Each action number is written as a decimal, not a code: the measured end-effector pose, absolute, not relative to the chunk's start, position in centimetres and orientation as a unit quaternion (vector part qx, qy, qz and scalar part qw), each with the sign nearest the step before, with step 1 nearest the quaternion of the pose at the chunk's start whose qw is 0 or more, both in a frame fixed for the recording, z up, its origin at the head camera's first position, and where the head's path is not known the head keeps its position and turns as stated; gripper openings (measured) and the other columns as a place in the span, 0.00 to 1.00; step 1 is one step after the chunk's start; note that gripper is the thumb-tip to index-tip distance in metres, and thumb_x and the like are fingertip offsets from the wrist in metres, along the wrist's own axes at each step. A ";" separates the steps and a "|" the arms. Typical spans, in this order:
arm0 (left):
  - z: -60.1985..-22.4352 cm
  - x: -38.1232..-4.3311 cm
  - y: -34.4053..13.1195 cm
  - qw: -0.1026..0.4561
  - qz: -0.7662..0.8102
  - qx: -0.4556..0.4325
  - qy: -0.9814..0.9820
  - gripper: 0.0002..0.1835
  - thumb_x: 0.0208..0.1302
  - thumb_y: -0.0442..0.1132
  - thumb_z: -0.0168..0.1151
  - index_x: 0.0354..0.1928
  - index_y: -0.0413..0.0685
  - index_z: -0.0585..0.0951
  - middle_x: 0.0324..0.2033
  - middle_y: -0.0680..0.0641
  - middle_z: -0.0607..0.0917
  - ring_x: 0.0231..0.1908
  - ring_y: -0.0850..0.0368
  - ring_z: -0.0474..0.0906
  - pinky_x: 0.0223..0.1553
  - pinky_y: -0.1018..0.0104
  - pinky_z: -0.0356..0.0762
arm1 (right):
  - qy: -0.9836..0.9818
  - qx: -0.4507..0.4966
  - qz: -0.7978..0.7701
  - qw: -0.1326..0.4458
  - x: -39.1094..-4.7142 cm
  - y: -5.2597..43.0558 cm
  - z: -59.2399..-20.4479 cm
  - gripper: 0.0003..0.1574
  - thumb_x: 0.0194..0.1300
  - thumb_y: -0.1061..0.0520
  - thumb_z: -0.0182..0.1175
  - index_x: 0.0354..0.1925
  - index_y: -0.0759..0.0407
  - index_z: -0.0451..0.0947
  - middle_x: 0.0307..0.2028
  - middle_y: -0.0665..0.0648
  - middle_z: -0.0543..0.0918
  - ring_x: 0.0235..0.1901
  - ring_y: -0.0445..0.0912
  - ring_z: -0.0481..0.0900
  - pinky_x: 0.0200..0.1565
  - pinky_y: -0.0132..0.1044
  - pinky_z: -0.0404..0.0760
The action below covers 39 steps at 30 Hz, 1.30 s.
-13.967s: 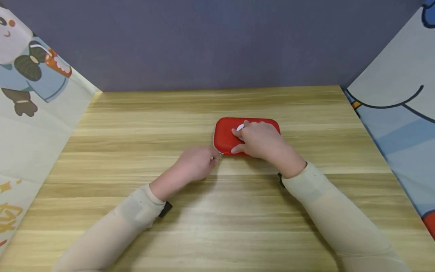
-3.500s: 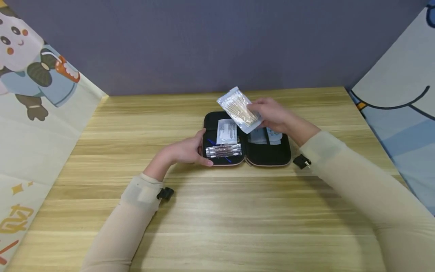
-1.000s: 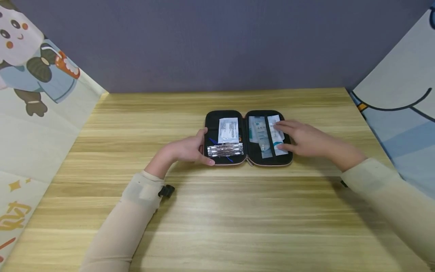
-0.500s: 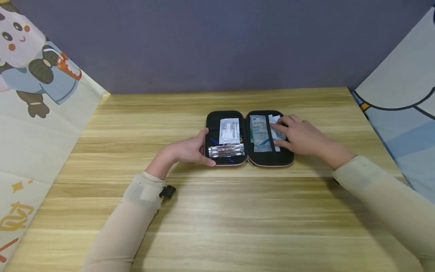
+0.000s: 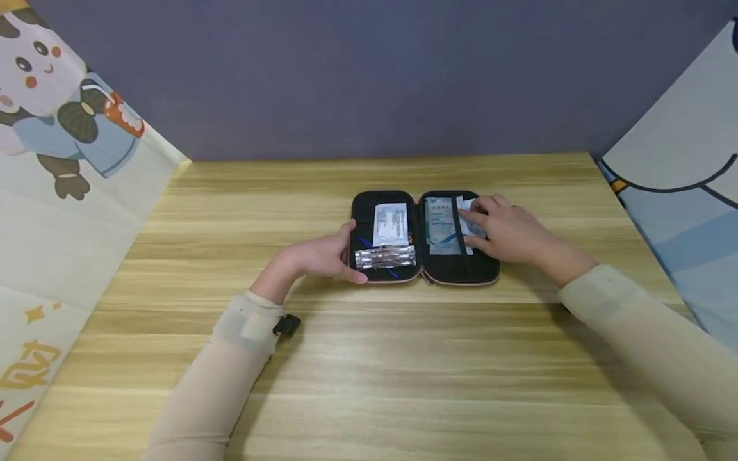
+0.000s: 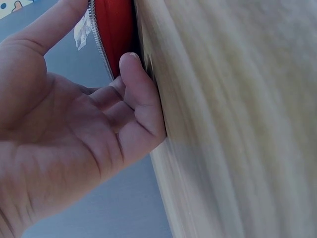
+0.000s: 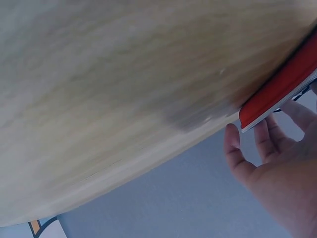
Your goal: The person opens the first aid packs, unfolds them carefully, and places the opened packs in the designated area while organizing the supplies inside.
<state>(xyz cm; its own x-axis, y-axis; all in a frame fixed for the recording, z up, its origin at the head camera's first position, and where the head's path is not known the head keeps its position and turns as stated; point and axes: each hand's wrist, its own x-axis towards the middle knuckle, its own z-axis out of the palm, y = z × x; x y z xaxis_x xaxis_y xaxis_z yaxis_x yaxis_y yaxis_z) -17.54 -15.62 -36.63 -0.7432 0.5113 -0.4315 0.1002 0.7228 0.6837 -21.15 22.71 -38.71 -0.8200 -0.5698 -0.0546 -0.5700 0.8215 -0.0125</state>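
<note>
A red zip case (image 5: pixel 369 275) with black lining lies open on the wooden table, its two halves side by side. My left hand (image 5: pixel 319 256) holds its left edge, thumb on the near rim, as the left wrist view also shows. In that half lie a white packet (image 5: pixel 391 224) and a silvery pack of swabs (image 5: pixel 385 257), with something blue partly beneath. Across the right half runs a black elastic strap (image 5: pixel 460 227) over blue-white packets (image 5: pixel 441 224). My right hand (image 5: pixel 510 234) touches the packets by the strap, fingers and thumb apart; what lies beneath the fingers is hidden.
A dark grey-blue panel (image 5: pixel 380 77) stands along the table's (image 5: pixel 369 371) far edge. Printed cartoon panels (image 5: pixel 69 102) close in the left and right sides. A small black wrist camera (image 5: pixel 287 324) sits at my left cuff.
The zipped case has been opened since the first frame. A bag of swabs has left my right hand, which moved onto the right half; packets there now lie straighter. My left hand stays put.
</note>
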 end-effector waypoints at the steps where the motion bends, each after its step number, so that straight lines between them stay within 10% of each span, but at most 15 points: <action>1: -36.6 -17.5 -15.7 0.312 0.328 0.174 0.875 0.74 0.60 0.48 0.81 0.84 0.40 0.28 0.83 0.29 0.51 0.84 0.39 0.51 0.86 0.48 0.46 | 0.954 -0.299 -0.002 0.029 -21.2 22.7 -38.7 0.42 0.76 0.42 0.64 0.78 0.60 0.68 0.68 0.68 0.74 0.68 0.66 0.69 0.57 0.70 0.80; 14: -36.5 -17.5 -15.5 0.317 0.333 0.170 0.872 0.74 0.60 0.48 0.81 0.85 0.41 0.28 0.81 0.27 0.57 0.83 0.39 0.53 0.86 0.47 0.47 | 0.952 -0.285 0.008 0.108 -21.5 21.6 -35.6 0.36 0.81 0.45 0.58 0.79 0.57 0.68 0.74 0.70 0.69 0.71 0.69 0.71 0.61 0.79 0.71; 39: -36.7 -17.6 -15.6 0.321 0.331 0.167 0.872 0.75 0.60 0.48 0.81 0.84 0.41 0.28 0.79 0.27 0.63 0.80 0.38 0.60 0.85 0.46 0.52 | 0.901 -0.385 -0.138 0.144 -24.5 13.2 -34.0 0.38 0.77 0.55 0.65 0.80 0.51 0.67 0.82 0.61 0.63 0.78 0.61 0.67 0.74 0.62 0.72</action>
<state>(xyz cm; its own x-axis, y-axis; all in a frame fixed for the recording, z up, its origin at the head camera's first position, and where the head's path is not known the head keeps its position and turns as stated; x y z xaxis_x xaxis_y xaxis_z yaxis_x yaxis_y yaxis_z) -17.64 -15.62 -36.74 -0.7388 0.5028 -0.4488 0.0786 0.7257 0.6835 -24.54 13.19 -34.04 -0.6617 -0.7341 -0.1528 -0.6547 0.6649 -0.3595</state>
